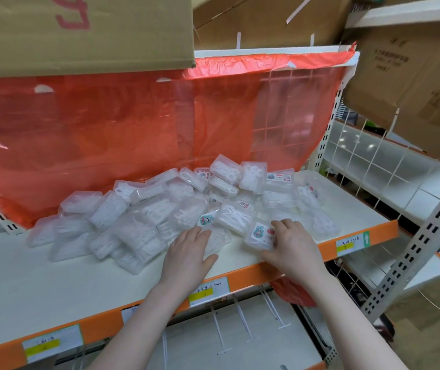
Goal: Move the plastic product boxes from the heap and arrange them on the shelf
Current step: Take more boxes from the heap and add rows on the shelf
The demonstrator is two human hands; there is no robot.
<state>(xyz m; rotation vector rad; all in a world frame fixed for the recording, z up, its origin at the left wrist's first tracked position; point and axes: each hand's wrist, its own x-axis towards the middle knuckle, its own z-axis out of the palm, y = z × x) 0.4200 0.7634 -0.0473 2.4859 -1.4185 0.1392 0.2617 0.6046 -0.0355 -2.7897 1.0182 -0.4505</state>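
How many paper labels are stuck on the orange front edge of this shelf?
4, possibly more beyond the frame: far-left label, one partly behind the left arm, middle label, and right label with a green arrow.

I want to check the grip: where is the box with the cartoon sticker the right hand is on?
The stickered box lies at the shelf's front edge, right of the heap, under the right hand's fingers.

We cannot read the handwriting on the shelf-edge labels (208, 291) (too small). The cardboard box (80, 30) at eleven o'clock is cut off by the frame, and the left hand (188, 252) hides one clear box.
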